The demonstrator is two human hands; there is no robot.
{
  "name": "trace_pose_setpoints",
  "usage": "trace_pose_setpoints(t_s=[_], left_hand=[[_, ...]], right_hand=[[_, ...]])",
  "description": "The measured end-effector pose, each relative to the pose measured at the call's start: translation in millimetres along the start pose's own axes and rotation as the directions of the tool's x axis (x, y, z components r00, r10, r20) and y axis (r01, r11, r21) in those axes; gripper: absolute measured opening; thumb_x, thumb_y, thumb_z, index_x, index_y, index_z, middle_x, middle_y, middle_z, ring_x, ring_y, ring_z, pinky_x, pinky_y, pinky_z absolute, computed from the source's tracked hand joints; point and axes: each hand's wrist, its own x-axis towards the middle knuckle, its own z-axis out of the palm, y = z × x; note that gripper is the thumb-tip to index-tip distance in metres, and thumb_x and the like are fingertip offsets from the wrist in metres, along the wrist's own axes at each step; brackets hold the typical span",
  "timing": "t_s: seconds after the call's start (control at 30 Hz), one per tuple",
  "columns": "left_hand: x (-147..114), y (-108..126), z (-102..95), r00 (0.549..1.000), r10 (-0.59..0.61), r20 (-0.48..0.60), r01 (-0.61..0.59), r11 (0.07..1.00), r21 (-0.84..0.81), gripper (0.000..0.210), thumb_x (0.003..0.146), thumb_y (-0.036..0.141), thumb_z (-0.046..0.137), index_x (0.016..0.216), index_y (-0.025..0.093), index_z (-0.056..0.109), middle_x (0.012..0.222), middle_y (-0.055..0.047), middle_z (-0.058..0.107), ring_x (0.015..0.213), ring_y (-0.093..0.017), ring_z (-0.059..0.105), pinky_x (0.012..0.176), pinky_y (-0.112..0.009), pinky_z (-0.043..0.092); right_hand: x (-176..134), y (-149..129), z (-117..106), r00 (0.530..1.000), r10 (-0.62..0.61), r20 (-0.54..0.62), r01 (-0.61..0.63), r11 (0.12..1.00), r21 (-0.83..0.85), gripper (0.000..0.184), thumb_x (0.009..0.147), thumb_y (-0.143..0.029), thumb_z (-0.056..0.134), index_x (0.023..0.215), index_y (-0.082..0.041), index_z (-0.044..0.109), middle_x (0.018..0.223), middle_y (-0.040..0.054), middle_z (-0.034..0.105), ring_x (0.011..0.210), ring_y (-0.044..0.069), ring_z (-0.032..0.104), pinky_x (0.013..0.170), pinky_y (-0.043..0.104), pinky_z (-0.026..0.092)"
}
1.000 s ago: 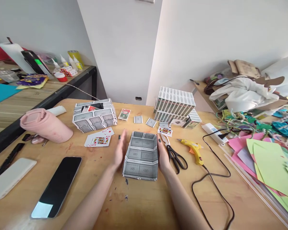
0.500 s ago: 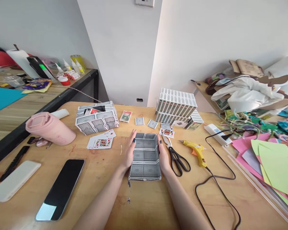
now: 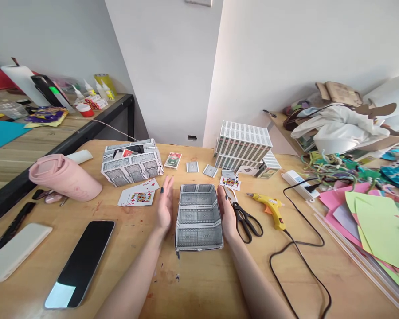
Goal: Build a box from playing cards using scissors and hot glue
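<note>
An open box made of playing cards [image 3: 199, 216], grey card backs facing up inside, rests on the table in front of me. My left hand [image 3: 165, 206] is off its left side, fingers stretched out, with a gap between palm and box. Along the right side lies my right hand [image 3: 228, 215], fingers extended and close against the wall; whether it touches is hard to tell. Just right of that hand are black-handled scissors [image 3: 248, 221], blades partly hidden by the fingers. Face-up playing cards [image 3: 138, 197] lie beyond my left hand.
A larger card-covered box [image 3: 133, 164], a card pack [image 3: 173, 160] and stacked card packs [image 3: 242, 141] stand at the back. Right are a yellow glue gun [image 3: 269, 208] with its cord and a power strip [image 3: 299, 184]. Left are a phone [image 3: 81, 263] and a pink tumbler [image 3: 66, 179].
My left hand has let go of the box's left side and moved away to the left. My right hand stays beside the box.
</note>
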Motion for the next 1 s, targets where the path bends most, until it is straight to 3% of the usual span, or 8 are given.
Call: trace_pose_setpoints(t_s=[0.13,0.3,0.47,0.57,0.67,0.83,0.93,1.0], left_hand=[[1,0,-0.3,1.0,0.005,0.011,-0.007,0.966,0.258,0.059,0.078,0.026,0.054,0.136,0.022,0.042,0.13,-0.008,0.056,0.12,-0.021,0.052,0.102,-0.036,0.039],[10,1,-8.5,0.956,0.102,-0.274,-0.015,0.953,0.303,0.026,0.071,0.017,0.051,0.094,0.018,0.063,0.088,-0.005,0.064,0.084,-0.018,0.06,0.08,-0.032,0.047],[11,0,-22.8,0.742,0.291,-0.604,-0.121,0.944,0.307,0.034,0.071,0.017,0.052,0.105,0.02,0.051,0.091,-0.001,0.051,0.085,-0.014,0.051,0.079,-0.027,0.042],[5,-3,-25.4,0.699,0.332,-0.634,-0.165,0.937,0.308,0.024,0.072,0.023,0.053,0.096,0.019,0.052,0.085,0.001,0.047,0.081,-0.014,0.049,0.08,-0.028,0.041],[1,-3,-26.0,0.73,0.356,-0.583,-0.21,0.929,0.304,0.023,0.075,0.028,0.054,0.097,0.02,0.056,0.089,-0.001,0.052,0.089,-0.016,0.053,0.087,-0.03,0.041],[9,-2,-28.8,0.945,0.055,-0.322,-0.091,0.991,-0.099,0.048,0.083,0.043,0.047,0.126,0.023,0.053,0.123,-0.008,0.059,0.121,-0.022,0.05,0.1,-0.034,0.038],[11,-2,-30.2,0.974,-0.059,-0.219,0.006,0.972,-0.233,0.059,0.084,0.051,0.044,0.133,0.02,0.049,0.124,-0.011,0.061,0.121,-0.025,0.052,0.103,-0.039,0.038],[9,-1,-30.1,0.989,-0.033,-0.143,0.01,0.987,-0.158,0.058,0.084,0.048,0.047,0.135,0.02,0.048,0.131,-0.01,0.057,0.128,-0.025,0.046,0.108,-0.04,0.032]], right_hand=[[-1,-6,3,0.989,0.034,0.144,-0.048,0.994,0.098,0.053,0.089,-0.051,0.041,0.133,-0.023,0.05,0.146,0.0015,0.042,0.139,0.019,0.031,0.118,0.04,0.017],[-2,-7,2,0.998,0.033,0.048,-0.045,0.961,0.273,0.052,0.088,-0.05,0.037,0.126,-0.02,0.057,0.14,0.0078,0.049,0.132,0.022,0.043,0.114,0.043,0.027],[-1,-3,-6,0.977,-0.069,-0.199,0.125,0.951,0.282,0.051,0.084,-0.048,0.049,0.127,-0.021,0.057,0.139,0.0082,0.05,0.131,0.024,0.045,0.112,0.046,0.028],[-1,0,-5,0.965,-0.102,-0.24,0.169,0.946,0.276,0.051,0.081,-0.045,0.057,0.126,-0.023,0.057,0.137,0.0075,0.053,0.13,0.024,0.046,0.111,0.045,0.03],[-1,4,-4,0.978,-0.075,-0.196,0.125,0.958,0.256,0.052,0.08,-0.046,0.059,0.126,-0.024,0.057,0.135,0.0076,0.054,0.129,0.024,0.046,0.112,0.045,0.029],[0,3,-7,0.983,-0.023,-0.184,0.064,0.973,0.222,0.047,0.082,-0.051,0.054,0.111,-0.017,0.068,0.117,0.0125,0.067,0.114,0.027,0.06,0.103,0.046,0.04],[0,-1,-12,0.961,-0.018,-0.275,0.066,0.984,0.168,0.05,0.083,-0.052,0.051,0.114,-0.016,0.066,0.116,0.0118,0.068,0.111,0.027,0.061,0.1,0.046,0.043],[0,-4,-14,0.976,-0.038,-0.213,0.063,0.991,0.114,0.053,0.084,-0.053,0.05,0.124,-0.02,0.059,0.13,0.0092,0.059,0.124,0.026,0.052,0.107,0.046,0.037]])
